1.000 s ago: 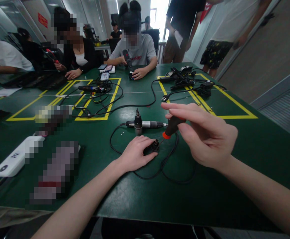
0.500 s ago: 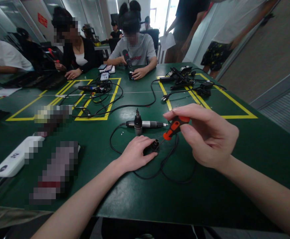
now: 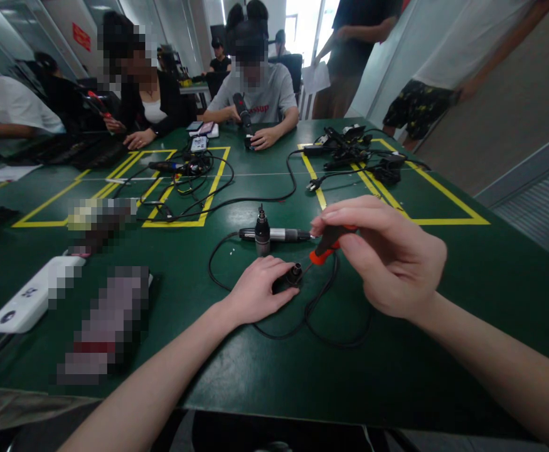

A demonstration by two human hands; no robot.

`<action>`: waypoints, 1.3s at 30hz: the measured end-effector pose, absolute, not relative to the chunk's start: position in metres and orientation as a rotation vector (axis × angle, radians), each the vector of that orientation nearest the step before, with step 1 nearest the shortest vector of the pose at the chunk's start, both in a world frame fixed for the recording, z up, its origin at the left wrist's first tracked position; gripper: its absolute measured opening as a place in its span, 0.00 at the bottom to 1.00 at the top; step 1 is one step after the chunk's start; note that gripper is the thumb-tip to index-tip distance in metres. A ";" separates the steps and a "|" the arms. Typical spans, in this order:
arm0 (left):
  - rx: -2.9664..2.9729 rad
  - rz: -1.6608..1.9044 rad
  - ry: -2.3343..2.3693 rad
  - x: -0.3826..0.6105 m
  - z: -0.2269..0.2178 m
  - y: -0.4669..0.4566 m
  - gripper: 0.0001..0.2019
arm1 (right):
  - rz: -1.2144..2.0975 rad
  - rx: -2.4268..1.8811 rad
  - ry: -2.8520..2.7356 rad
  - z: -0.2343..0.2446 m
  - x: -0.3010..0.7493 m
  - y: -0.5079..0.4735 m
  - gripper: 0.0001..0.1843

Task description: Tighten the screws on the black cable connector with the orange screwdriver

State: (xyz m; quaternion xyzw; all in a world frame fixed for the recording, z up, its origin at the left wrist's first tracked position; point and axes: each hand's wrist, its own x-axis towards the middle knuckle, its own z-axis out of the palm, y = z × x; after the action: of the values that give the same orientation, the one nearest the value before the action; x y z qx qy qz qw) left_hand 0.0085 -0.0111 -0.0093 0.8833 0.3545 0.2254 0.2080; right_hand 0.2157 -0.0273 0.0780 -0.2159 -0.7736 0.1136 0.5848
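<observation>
My right hand (image 3: pixel 387 257) grips the red and black handle of a screwdriver (image 3: pixel 320 256) between thumb and fingers. Its thin shaft slants down to the left and meets a small dark cylindrical part (image 3: pixel 295 272) with a metal tip. My left hand (image 3: pixel 260 290) pinches that part against the table, thumb on the near side and fingers on the far side. Just beyond stands an upright dark and grey cylindrical piece (image 3: pixel 262 233) with a pointed metal top. Behind it lies a silver and black electric screwdriver (image 3: pixel 283 235) with a cable.
A black cable (image 3: pixel 319 342) loops over the green table (image 3: pixel 255 376) around my hands. On the left lie a white power bank (image 3: pixel 32 295) and a blurred-out flat object (image 3: pixel 109 320). Tangled cables (image 3: pixel 349 147) sit at the far right. Across the table, a person (image 3: pixel 265 94) handles a tool.
The screwdriver handle has turned about its axis in my right hand, its dark side now facing me. My left hand and the small part stay in place.
</observation>
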 end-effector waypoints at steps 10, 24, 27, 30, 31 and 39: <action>2.443 0.633 0.984 0.008 -0.009 -0.012 0.07 | 0.317 -0.497 -1.822 0.078 0.217 -0.028 0.16; 2.438 0.619 0.978 0.009 -0.009 -0.011 0.07 | 0.150 -0.518 -1.791 0.079 0.215 -0.025 0.14; 2.444 0.623 0.982 0.009 -0.009 -0.011 0.07 | 0.245 -0.523 -1.786 0.077 0.215 -0.026 0.17; 2.448 0.628 0.985 0.008 -0.010 -0.011 0.07 | 0.318 -0.531 -1.783 0.076 0.215 -0.026 0.17; 2.448 0.629 0.985 0.008 -0.010 -0.011 0.07 | 0.327 -0.531 -1.787 0.076 0.215 -0.026 0.18; 2.432 0.618 1.001 0.009 -0.010 -0.011 0.08 | 0.213 -0.578 -1.811 0.078 0.215 -0.028 0.17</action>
State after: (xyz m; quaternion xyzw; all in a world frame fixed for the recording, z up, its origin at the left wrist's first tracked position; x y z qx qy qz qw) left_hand 0.0086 -0.0109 -0.0098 0.8785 0.3614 0.2233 0.2184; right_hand 0.2147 -0.0281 0.0784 -0.2471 -0.7735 0.0909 0.5765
